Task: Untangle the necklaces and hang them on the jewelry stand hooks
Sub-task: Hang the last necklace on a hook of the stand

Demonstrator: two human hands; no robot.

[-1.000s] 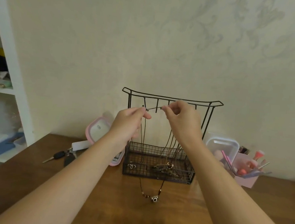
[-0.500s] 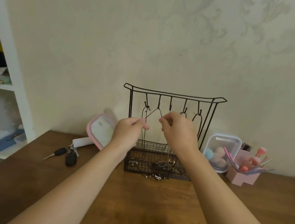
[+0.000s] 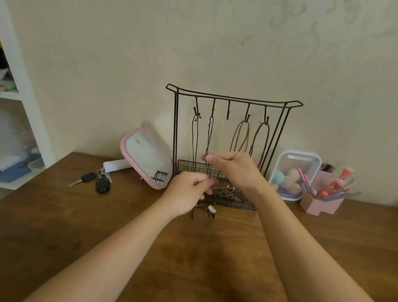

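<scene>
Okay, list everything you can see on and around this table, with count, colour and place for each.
jewelry stand: one, black wire, back of table
held necklace: one, dark cord, second hook from left
other dark necklace: one, first hook
brown necklaces: two, fourth and fifth hooks
bare hook: one, black, middle
pendant: one, silvery, table in front of stand
mirror: one, pink rim, leaning left of stand
keys: one bunch, black, left on table
tube: one, white, behind keys
box: one, clear, right of stand
brush holder: one, pink, far right
table: one, brown wood
shelf: one, white, far left
left hand: holds held necklace, lower
right hand: pinches it higher up
</scene>
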